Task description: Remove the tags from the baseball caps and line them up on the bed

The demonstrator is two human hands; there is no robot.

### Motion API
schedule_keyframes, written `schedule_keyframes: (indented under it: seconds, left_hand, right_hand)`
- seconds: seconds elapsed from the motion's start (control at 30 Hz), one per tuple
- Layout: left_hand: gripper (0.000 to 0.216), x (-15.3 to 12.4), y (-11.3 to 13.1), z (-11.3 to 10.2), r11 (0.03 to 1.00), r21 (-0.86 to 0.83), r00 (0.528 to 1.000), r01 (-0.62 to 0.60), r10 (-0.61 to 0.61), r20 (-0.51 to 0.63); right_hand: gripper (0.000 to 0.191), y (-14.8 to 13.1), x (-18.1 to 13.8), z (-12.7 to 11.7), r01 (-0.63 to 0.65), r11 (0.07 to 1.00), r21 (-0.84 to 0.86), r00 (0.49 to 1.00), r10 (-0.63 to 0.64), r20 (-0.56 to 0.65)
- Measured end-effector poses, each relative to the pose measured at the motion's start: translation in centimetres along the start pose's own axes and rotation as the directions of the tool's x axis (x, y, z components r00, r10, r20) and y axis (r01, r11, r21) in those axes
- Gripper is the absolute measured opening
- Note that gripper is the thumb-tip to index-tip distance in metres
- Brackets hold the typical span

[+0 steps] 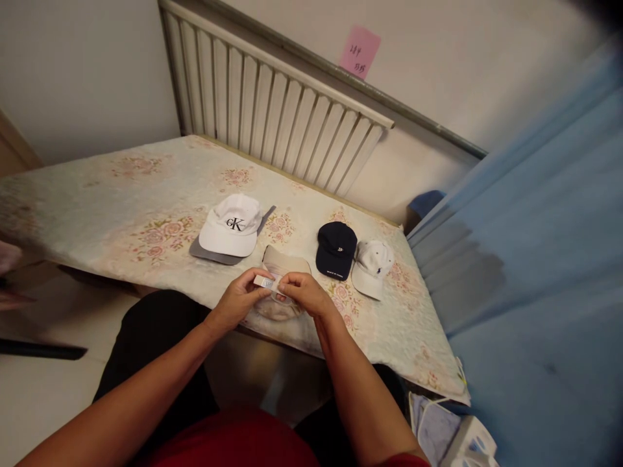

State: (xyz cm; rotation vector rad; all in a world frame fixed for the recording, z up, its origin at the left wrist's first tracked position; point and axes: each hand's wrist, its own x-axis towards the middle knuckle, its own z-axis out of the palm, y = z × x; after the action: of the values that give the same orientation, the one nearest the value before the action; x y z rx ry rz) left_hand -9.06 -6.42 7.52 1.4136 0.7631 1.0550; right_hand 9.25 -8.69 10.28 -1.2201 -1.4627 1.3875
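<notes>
My left hand (pixel 237 297) is closed, thumb and fingers pinching a small flat white tag (pixel 264 283) with a greyish patch on it. My right hand (pixel 305 292) is closed as well, its fingertips pressed together at the tag's right end. Just beneath both hands a beige cap (pixel 286 261) lies at the table's near edge, its brim pointing away from me; the hands cover part of its crown. To the left sits a white cap with black letters (pixel 233 227), on top of a grey cap (pixel 214 254).
Right of my hands are a dark navy cap (pixel 335 251) and a cream cap (pixel 374 263), side by side on the flowered tablecloth (pixel 160 194). A radiator (pixel 272 107) stands behind the table. A blue curtain (pixel 525 246) hangs along the right.
</notes>
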Motion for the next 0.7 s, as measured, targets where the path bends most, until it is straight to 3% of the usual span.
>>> schedule_keyframes:
  seconds: [0.17, 0.3, 0.43, 0.57, 0.7]
  left_hand:
    - [0.030, 0.1, 0.0, 0.0, 1.000, 0.024, 1.000, -0.004, 0.004, 0.005]
    - [0.027, 0.4, -0.2, -0.9, 0.987, 0.146, 0.996, -0.074, 0.066, 0.055]
    - [0.029, 1.1, 0.4, -2.2, 0.953, 0.261, 0.972, -0.154, 0.098, 0.215]
    - [0.033, 2.3, 2.2, -3.3, 0.901, 0.354, 0.901, -0.252, 0.086, 0.425]
    - [0.016, 3.3, 3.5, -3.6, 0.809, 0.507, 0.882, -0.298, 0.031, 0.469]
  right_hand:
    - [0.018, -0.4, 0.6, 0.9, 0.051, 0.999, -0.014, 0.999, -0.051, -0.003]
    - [0.017, -0.7, 0.2, 1.0, 0.043, 0.999, -0.022, 0.999, -0.043, 0.004]
    - [0.020, -0.8, -0.6, 0.9, 0.013, 0.999, -0.045, 1.000, -0.012, 0.005]
    - [0.016, -1.2, -1.0, 1.2, 0.025, 0.991, -0.134, 1.000, -0.026, -0.009]
    - [0.013, -1.6, -1.1, 1.7, 0.092, 0.956, -0.280, 0.991, -0.114, -0.064]
